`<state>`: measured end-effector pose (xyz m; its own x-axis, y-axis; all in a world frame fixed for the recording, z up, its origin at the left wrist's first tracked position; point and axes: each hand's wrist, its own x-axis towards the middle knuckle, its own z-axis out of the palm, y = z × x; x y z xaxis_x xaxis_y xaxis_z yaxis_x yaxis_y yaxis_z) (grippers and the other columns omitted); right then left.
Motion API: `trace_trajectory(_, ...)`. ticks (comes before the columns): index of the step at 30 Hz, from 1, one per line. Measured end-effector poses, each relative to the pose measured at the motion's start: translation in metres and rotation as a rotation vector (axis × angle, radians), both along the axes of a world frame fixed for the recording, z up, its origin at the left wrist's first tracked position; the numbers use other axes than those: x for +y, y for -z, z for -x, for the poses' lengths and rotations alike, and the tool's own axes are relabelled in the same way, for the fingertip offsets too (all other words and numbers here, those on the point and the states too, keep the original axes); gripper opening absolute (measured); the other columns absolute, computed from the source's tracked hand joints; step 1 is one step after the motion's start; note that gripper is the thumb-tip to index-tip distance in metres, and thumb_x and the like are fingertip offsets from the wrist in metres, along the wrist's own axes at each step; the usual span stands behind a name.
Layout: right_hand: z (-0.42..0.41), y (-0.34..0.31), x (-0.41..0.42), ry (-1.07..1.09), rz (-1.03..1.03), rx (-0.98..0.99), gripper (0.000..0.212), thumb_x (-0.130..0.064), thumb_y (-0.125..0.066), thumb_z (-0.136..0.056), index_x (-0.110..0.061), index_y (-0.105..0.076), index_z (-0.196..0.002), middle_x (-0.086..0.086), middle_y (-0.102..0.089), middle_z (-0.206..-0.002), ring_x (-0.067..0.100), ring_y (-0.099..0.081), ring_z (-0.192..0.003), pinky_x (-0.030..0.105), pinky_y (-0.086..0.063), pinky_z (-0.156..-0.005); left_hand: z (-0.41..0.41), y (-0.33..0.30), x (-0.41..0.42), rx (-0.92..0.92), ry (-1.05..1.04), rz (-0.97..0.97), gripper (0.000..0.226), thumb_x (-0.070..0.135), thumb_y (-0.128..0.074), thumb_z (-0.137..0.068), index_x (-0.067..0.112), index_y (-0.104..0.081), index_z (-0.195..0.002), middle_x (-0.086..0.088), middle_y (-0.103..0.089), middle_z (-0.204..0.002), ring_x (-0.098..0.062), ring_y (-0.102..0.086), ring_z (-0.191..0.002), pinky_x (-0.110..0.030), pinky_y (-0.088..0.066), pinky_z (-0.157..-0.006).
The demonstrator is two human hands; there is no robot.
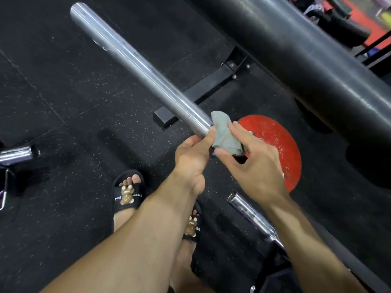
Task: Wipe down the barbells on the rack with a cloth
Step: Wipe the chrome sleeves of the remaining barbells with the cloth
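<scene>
A silver barbell sleeve (135, 62) runs from the upper left down toward the centre. A grey-green cloth (225, 137) is wrapped over its near end. My right hand (251, 163) grips the cloth around the bar, thumb and fingers curled on it. My left hand (193, 155) holds the bar just beside the cloth, fingers curled under it. The bar's near end is hidden under the cloth and both hands.
A thick dark grey tube (313, 60) crosses the upper right. A red weight plate (277, 144) lies on the black rubber floor below my hands. A black steel rack foot (203, 92), a chrome bar end (249, 212) at lower right and another chrome bar end (17, 154) at left are nearby. My sandalled feet (128, 193) stand below.
</scene>
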<state>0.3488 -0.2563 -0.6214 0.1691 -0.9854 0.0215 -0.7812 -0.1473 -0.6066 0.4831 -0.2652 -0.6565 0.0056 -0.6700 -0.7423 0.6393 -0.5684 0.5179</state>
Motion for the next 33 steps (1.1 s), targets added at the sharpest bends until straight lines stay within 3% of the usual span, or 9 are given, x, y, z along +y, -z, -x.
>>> trace_trajectory(4,0.003,0.0,-0.016,0.044,-0.075,-0.16,0.018,-0.034,-0.064,-0.098,-0.033,-0.077,-0.11,-0.01,-0.077,-0.104,0.009,-0.071,-0.098,0.037,-0.057,-0.09,-0.003,-0.006,0.002,-0.014,0.039,0.009,0.038,0.044,-0.086,-0.077,0.017,-0.069,-0.097,0.011,-0.068,-0.057,-0.005,-0.064,-0.056,-0.024,-0.058,-0.065)
trace_trajectory(10,0.016,0.005,-0.043,0.167,-0.413,-0.346,0.067,-0.059,-0.063,-0.092,0.008,-0.065,-0.097,0.03,-0.071,-0.097,0.045,-0.069,-0.087,0.059,-0.055,-0.095,-0.006,-0.003,0.009,-0.031,0.064,0.056,0.046,0.054,-0.072,-0.088,0.019,-0.071,-0.12,0.0,-0.079,-0.106,-0.008,-0.071,-0.101,-0.034,-0.05,-0.093)
trace_trajectory(14,0.008,-0.004,-0.018,0.146,-0.231,-0.213,0.038,-0.038,-0.052,-0.105,-0.018,-0.065,-0.076,-0.015,-0.059,-0.07,0.001,-0.051,-0.069,0.027,-0.045,-0.074,-0.004,-0.007,0.009,-0.011,0.058,0.102,0.03,0.046,-0.069,-0.094,0.018,-0.073,-0.104,0.005,-0.078,-0.081,-0.009,-0.075,-0.075,-0.024,-0.059,-0.062)
trace_trajectory(17,-0.009,-0.002,0.017,0.012,0.034,0.052,0.035,-0.028,-0.048,-0.106,-0.028,-0.067,-0.135,-0.024,-0.06,-0.128,-0.007,-0.053,-0.121,0.0,-0.025,-0.104,-0.001,-0.002,0.01,-0.018,0.012,0.11,0.018,0.029,-0.065,-0.101,0.013,-0.073,-0.099,0.001,-0.077,-0.08,-0.011,-0.071,-0.073,-0.02,-0.055,-0.064)
trace_trajectory(20,-0.009,0.012,0.018,-0.05,0.157,0.139,0.042,-0.024,-0.047,-0.103,-0.019,-0.061,-0.142,-0.009,-0.054,-0.149,0.001,-0.045,-0.138,0.005,-0.023,-0.113,0.001,0.0,0.009,-0.018,-0.021,0.086,0.012,0.015,-0.063,-0.1,0.009,-0.073,-0.103,-0.002,-0.076,-0.078,-0.011,-0.069,-0.068,-0.023,-0.055,-0.063)
trace_trajectory(22,-0.009,0.012,0.0,0.055,0.111,0.104,0.029,-0.024,-0.046,-0.106,-0.027,-0.074,-0.111,-0.001,-0.076,-0.101,0.012,-0.065,-0.092,0.019,-0.046,-0.085,0.001,-0.002,0.007,-0.045,-0.036,0.066,0.016,0.03,-0.072,-0.095,0.015,-0.069,-0.093,0.003,-0.072,-0.068,-0.011,-0.064,-0.062,-0.026,-0.056,-0.061)
trace_trajectory(25,-0.008,-0.001,-0.021,0.153,-0.068,-0.061,0.044,-0.033,-0.046,-0.108,-0.033,-0.052,-0.064,-0.012,-0.05,-0.055,0.006,-0.04,-0.053,0.03,-0.032,-0.057,0.001,-0.008,0.004,-0.066,-0.022,0.073,0.03,0.047,-0.078,-0.086,0.021,-0.064,-0.089,0.015,-0.068,-0.055,-0.004,-0.064,-0.059,-0.023,-0.056,-0.067)
trace_trajectory(30,-0.013,0.0,0.024,-0.029,0.101,0.038,0.044,-0.025,-0.043,-0.102,-0.016,-0.063,-0.141,-0.012,-0.054,-0.146,-0.005,-0.044,-0.135,0.006,-0.022,-0.114,0.004,-0.002,0.004,-0.067,-0.078,0.048,0.02,0.016,-0.075,-0.093,0.004,-0.067,-0.108,-0.002,-0.076,-0.074,-0.004,-0.063,-0.057,-0.015,-0.051,-0.055)
trace_trajectory(33,-0.009,0.012,0.022,-0.049,0.167,0.045,0.042,-0.02,-0.042,-0.1,-0.019,-0.067,-0.134,-0.015,-0.055,-0.141,-0.011,-0.045,-0.134,0.009,-0.03,-0.112,0.006,0.0,0.002,-0.058,-0.11,0.038,0.021,0.013,-0.074,-0.092,0.003,-0.069,-0.109,-0.004,-0.077,-0.078,-0.01,-0.067,-0.066,-0.023,-0.06,-0.072)
